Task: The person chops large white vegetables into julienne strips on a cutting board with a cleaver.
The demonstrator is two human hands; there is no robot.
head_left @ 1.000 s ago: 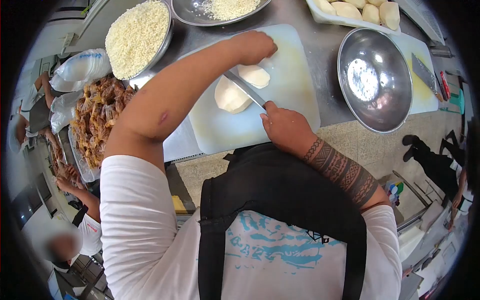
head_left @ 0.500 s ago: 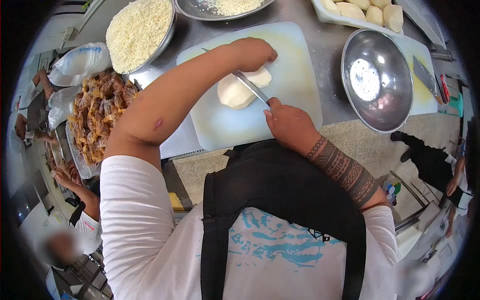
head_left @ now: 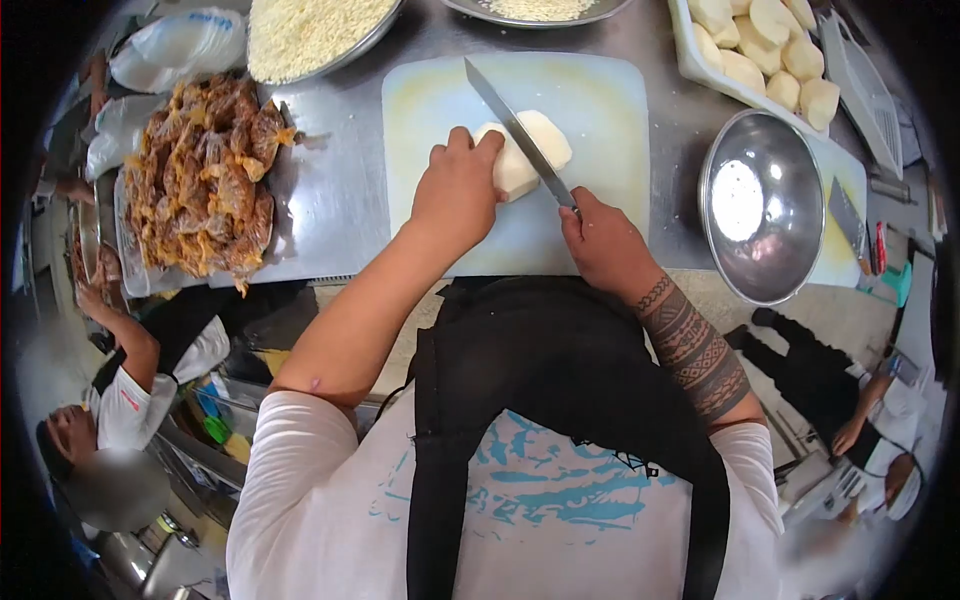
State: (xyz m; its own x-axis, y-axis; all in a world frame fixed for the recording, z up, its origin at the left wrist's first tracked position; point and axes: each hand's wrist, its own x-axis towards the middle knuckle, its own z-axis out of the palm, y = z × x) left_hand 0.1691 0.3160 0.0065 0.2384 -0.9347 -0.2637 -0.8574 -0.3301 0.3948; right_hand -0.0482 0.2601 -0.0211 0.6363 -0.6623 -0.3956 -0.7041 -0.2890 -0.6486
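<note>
A peeled white root vegetable (head_left: 543, 138) lies on the white cutting board (head_left: 430, 90), with a kitchen knife (head_left: 508, 120) slanting across it. Pale flesh shows on both sides of the blade. My right hand (head_left: 608, 243) is closed round the knife's handle at the near right of the vegetable. On the left side, my left hand (head_left: 458, 190) grips the vegetable, its fingers curled over the edge beside the blade. The knife's tip points to the far left of the board.
Right of the board stands a metal bowl (head_left: 770, 240); behind it, a white tub (head_left: 690, 60) holds peeled vegetables. A second knife (head_left: 846, 210) lies far right. Diced white pieces (head_left: 310, 35) fill a bowl at back left. Bagged brown food (head_left: 200, 190) sits left. Co-workers are on both sides.
My left hand has come back from beyond the vegetable to hold its left side. The knife blade now lies across the vegetable, pointing farther away. The whole view has shifted.
</note>
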